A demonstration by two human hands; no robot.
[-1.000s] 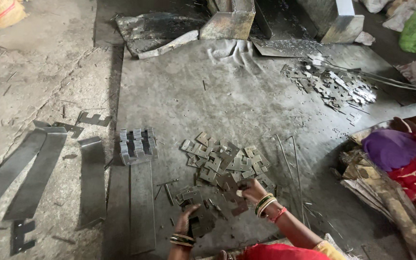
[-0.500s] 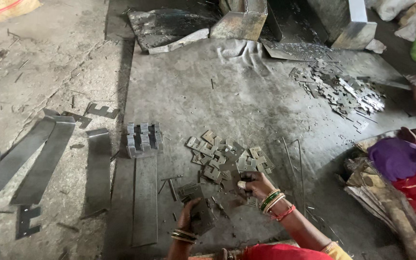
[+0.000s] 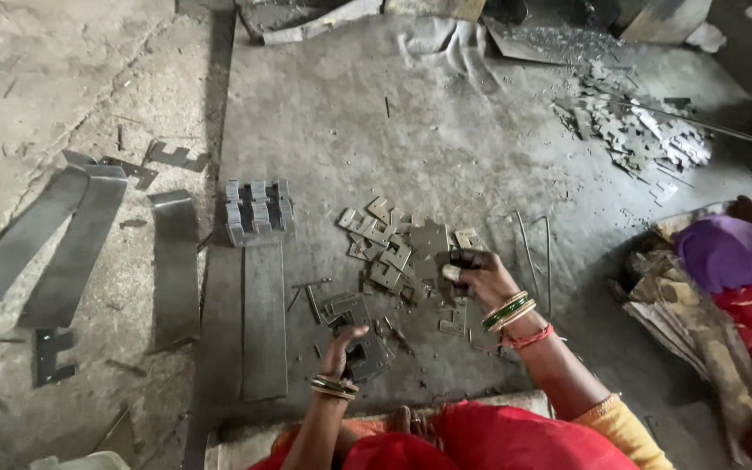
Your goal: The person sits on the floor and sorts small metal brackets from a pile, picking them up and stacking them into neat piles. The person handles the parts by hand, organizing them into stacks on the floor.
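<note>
Under left hand (image 3: 341,348): metal plate (image 3: 365,355), touching fingers.

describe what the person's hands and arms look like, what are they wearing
Both forearms are bare. The left hand has a few gold and dark bangles at the wrist. The right hand wears gold and green bangles plus a red one; a yellow sleeve edge shows near that elbow.

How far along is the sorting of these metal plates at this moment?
Done: a neat stack of plates stands at the mat's left edge. In hand: the right hand grips a plate from the loose pile; the left hand rests on another plate. Left: most of that pile, unsorted.
</note>
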